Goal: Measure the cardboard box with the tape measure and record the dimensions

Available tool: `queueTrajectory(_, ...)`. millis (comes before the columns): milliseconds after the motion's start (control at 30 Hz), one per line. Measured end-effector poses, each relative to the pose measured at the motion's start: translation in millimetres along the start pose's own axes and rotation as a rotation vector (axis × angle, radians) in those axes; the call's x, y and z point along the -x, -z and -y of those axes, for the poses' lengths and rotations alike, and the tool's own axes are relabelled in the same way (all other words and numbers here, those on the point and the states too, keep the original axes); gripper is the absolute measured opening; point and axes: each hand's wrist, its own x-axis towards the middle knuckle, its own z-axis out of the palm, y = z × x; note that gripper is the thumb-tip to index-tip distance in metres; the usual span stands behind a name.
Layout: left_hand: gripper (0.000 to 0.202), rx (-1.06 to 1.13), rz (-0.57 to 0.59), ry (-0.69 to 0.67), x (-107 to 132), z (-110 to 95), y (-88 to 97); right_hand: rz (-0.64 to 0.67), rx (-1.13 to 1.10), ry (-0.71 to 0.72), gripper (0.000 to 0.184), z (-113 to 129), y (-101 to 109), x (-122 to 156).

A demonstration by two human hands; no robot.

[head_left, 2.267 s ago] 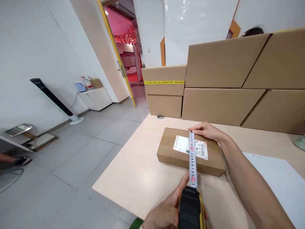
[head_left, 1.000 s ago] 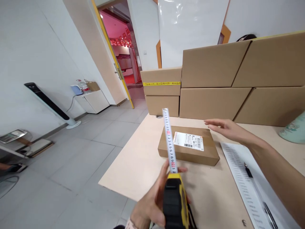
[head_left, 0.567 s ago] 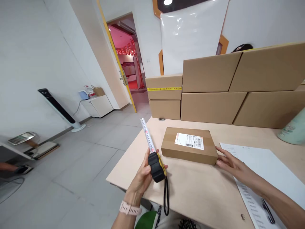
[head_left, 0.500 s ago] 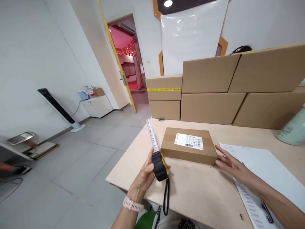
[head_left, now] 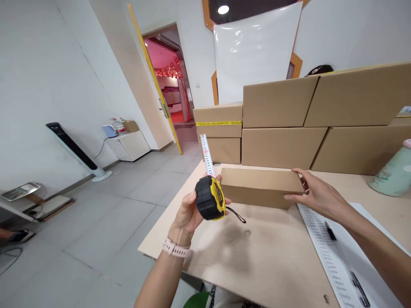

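Note:
My left hand (head_left: 188, 211), with a pink band on its wrist, is closed around a black and yellow tape measure (head_left: 210, 199). Its white blade (head_left: 207, 154) sticks out, pointing away from me, and a black strap hangs at the right. Beside it, a flat brown cardboard box (head_left: 260, 188) is over the table, its near long side facing me; no label shows on it now. My right hand (head_left: 316, 192) grips the right end of this box, thumb on the near side and fingers over the far corner. Whether left fingertips touch the box's left end, I cannot tell.
Stacked cartons (head_left: 282, 147) line the back of the wooden table (head_left: 257, 252). Printed sheets (head_left: 337, 252) with two pens (head_left: 359, 288) lie at the right, below my right forearm. A green bottle (head_left: 391, 171) stands at the far right. The table's left edge borders the grey floor.
My right hand has gone from touching the box's corner to gripping its end. The box has tipped, and its label is out of sight. My left hand has raised and turned the tape measure.

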Motion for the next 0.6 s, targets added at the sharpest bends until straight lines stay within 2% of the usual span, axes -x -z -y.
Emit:
queueTrajectory(133, 0.067, 0.074, 0.137, -0.01, 7.5, 3.3, -18.0, -0.069, -0.002, 0.007, 0.075, 8.7, -8.9, -14.8)
queueTrajectory(200, 0.07, 0.151, 0.233, 0.061, 18.6, 11.0, -28.9, -0.039, -0.045, -0.015, 0.075, 8.5, -12.1, -16.4)
queueTrajectory(300, 0.089, 0.247, 0.325, 0.229, 32.1, 24.2, -38.9, 0.049, -0.16, -0.029, 0.072, 4.3, -12.1, -15.8)
queueTrajectory(400, 0.102, 0.281, 0.337, 0.302, 35.4, 30.2, -39.2, 0.111, -0.286, 0.006, 0.067, 1.6, -7.5, -16.0)
queueTrajectory(600, 0.091, 0.287, 0.28, 0.301, 27.8, 26.4, -26.7, 0.168, -0.306, 0.044, 0.059, -7.6, 1.6, -26.1)
